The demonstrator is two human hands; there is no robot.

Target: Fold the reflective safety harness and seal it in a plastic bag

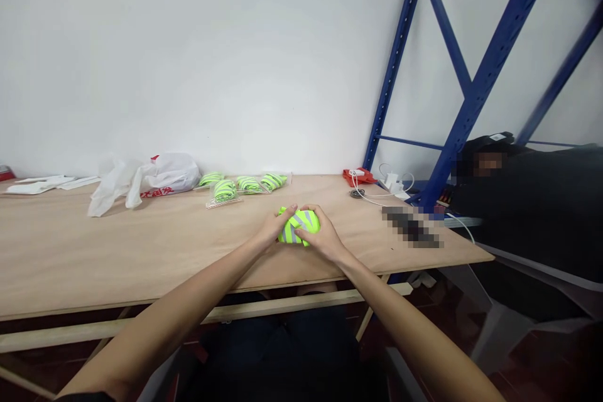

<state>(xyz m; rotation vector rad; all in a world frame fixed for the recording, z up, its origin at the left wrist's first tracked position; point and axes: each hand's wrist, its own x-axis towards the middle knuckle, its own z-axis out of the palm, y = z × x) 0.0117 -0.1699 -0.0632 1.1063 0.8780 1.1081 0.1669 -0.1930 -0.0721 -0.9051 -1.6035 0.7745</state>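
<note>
Between my two hands, just above the front part of the wooden table, is a rolled neon-yellow bundle with grey reflective stripes [301, 220]. My left hand [277, 225] wraps the bundle's left side, thumb on top. On the right side my right hand [323, 233] grips it, with the thumb across its front. Several similar striped bundles lie farther back, among them one in clear plastic [225, 190] and another near the wall [274, 181].
White plastic bags [164, 173] and flat white packets [44, 184] lie at the back left of the table [141, 251]. Toward the right are a red item [365, 177], white cables, a blurred dark object [411, 227] and a blue rack [452, 138]. A person in black is at far right.
</note>
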